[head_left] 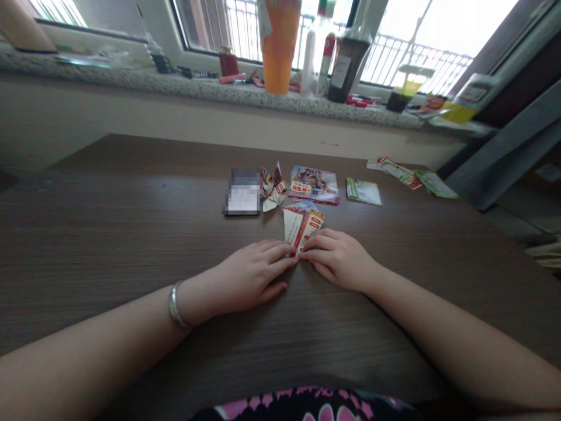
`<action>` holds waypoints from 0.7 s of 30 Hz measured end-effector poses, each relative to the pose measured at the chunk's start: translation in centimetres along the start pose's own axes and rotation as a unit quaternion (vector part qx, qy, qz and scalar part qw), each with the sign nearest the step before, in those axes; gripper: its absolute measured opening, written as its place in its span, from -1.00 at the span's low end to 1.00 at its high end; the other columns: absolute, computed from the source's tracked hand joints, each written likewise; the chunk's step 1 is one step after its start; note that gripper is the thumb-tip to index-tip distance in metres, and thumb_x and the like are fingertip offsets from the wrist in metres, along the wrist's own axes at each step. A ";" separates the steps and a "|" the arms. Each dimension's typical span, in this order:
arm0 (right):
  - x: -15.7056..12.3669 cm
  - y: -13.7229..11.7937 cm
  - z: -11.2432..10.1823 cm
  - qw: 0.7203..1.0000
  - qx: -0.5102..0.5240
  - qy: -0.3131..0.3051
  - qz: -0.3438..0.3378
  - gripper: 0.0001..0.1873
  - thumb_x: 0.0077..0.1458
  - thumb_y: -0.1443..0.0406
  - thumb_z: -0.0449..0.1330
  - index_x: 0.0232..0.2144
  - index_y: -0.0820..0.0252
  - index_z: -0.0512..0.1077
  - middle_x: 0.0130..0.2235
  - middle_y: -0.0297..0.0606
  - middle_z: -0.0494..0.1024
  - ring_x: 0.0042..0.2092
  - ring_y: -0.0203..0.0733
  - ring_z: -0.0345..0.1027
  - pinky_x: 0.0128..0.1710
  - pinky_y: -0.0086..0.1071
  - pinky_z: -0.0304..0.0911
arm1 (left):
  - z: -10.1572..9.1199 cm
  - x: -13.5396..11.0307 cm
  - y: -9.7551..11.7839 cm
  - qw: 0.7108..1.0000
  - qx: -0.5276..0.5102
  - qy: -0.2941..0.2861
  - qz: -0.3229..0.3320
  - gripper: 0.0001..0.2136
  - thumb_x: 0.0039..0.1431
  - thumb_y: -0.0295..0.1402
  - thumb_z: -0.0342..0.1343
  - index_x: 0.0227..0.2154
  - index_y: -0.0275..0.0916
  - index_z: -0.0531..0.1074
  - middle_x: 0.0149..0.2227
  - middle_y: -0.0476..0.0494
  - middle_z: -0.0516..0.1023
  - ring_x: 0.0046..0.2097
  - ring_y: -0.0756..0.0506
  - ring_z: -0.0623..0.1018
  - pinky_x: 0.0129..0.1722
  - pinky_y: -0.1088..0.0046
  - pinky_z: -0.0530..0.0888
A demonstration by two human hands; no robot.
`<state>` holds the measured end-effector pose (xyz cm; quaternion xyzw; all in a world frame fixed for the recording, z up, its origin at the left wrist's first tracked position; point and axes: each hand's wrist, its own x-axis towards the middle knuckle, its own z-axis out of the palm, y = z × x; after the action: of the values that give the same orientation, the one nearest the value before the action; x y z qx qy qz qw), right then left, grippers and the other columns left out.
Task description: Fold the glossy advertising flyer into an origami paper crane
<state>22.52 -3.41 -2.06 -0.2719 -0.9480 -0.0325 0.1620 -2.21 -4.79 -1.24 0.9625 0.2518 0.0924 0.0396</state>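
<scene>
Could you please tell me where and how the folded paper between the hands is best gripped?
Probably by its wide far end, pinched from the far side: the folded paper flares there, while the left hand and right hand cover its narrow near end.

Forearms (131, 333) angled inward, left fingers (279, 251) nearly meet right fingers (316, 243).

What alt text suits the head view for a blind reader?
The left hand and right hand both touch a folded printed paper on a brown table. Beyond it lie another creased paper and colorful leaflets, before a cluttered windowsill.
</scene>
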 end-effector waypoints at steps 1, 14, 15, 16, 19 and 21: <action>0.0 0.0 0.0 1.000 0.001 0.001 0.001 -0.75 0.21 0.33 0.08 -0.13 0.11 0.52 -0.10 -0.19 0.54 -0.08 -0.10 0.35 -0.07 -0.20 0.34 | 0.0 0.0 0.0 1.000 0.000 0.001 0.001 -0.58 0.23 -0.27 0.05 0.12 -0.30 0.32 0.15 -0.29 0.38 0.15 -0.24 0.38 0.16 0.17 0.34; -0.5 1.7 0.2 0.999 0.010 0.019 0.033 -0.73 0.18 0.33 0.09 -0.16 0.05 0.56 -0.03 -0.24 0.52 -0.01 -0.09 0.32 0.02 -0.17 0.32 | 0.1 0.0 0.0 1.000 -0.015 -0.005 0.000 -0.58 0.23 -0.30 0.06 0.13 -0.27 0.30 0.17 -0.24 0.38 0.19 -0.22 0.35 0.19 0.17 0.30; -0.5 1.8 0.2 0.999 0.011 0.020 0.039 -0.73 0.18 0.34 0.10 -0.17 0.05 0.56 -0.02 -0.24 0.52 0.00 -0.08 0.31 0.02 -0.16 0.32 | 0.2 0.0 0.0 1.000 -0.016 -0.003 0.001 -0.59 0.23 -0.30 0.07 0.13 -0.26 0.31 0.17 -0.24 0.38 0.19 -0.22 0.35 0.19 0.17 0.30; -0.5 1.8 0.2 0.999 0.012 0.020 0.044 -0.73 0.18 0.34 0.10 -0.17 0.05 0.57 -0.02 -0.24 0.52 0.01 -0.08 0.31 0.02 -0.15 0.31 | 0.2 0.0 0.0 1.000 -0.018 0.000 0.003 -0.59 0.23 -0.30 0.07 0.12 -0.26 0.32 0.17 -0.24 0.38 0.19 -0.22 0.35 0.19 0.17 0.30; -0.5 2.1 0.2 0.998 0.017 0.015 0.055 -0.75 0.17 0.33 0.11 -0.20 0.04 0.58 -0.03 -0.24 0.53 0.01 -0.07 0.32 0.02 -0.13 0.31 | 0.4 0.0 -0.1 1.000 -0.025 0.008 0.005 -0.62 0.21 -0.31 0.09 0.09 -0.25 0.34 0.16 -0.25 0.39 0.19 -0.22 0.36 0.20 0.17 0.29; -0.5 2.1 0.2 0.998 0.022 0.017 0.061 -0.75 0.16 0.32 0.12 -0.21 0.04 0.58 -0.03 -0.24 0.54 0.01 -0.08 0.33 0.02 -0.13 0.31 | 0.4 0.0 -0.1 1.000 -0.028 0.009 0.003 -0.63 0.21 -0.31 0.09 0.08 -0.25 0.35 0.15 -0.25 0.39 0.19 -0.22 0.36 0.20 0.17 0.29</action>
<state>24.00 -1.81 -2.47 -0.3252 -0.9273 -0.0063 0.1854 -2.18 -4.70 -1.65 0.9609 0.2467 0.1081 0.0645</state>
